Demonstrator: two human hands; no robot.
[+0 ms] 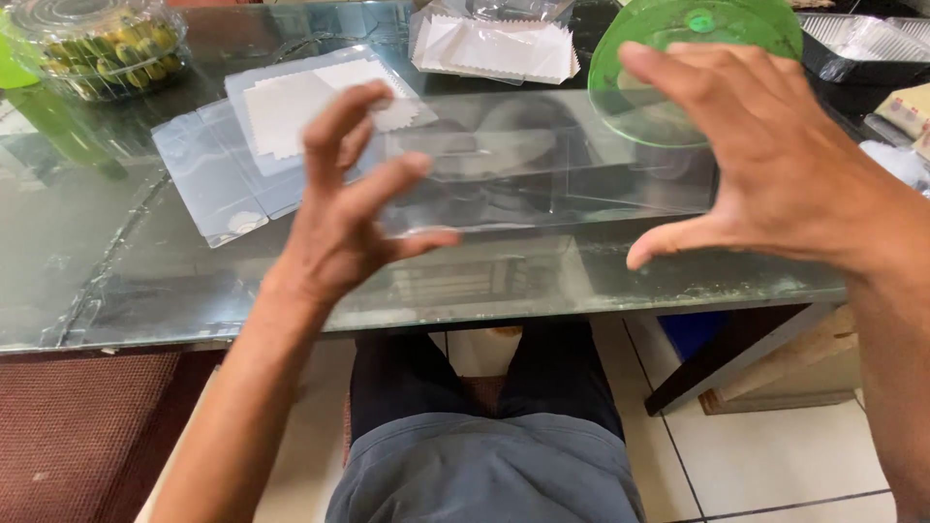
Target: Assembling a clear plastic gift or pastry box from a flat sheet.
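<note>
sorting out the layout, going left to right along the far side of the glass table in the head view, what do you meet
Clear lidded container of yellow-green pieces → white zigzag-edged sheets in flat clear plastic → stack of white zigzag-edged sheets → green plastic disc → foil tray.

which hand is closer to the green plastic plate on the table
Right. The right hand overlaps the green plate's lower edge in the picture, fingers spread in front of it. The left hand is well off to its left, at the other end of the clear plastic box.
</note>
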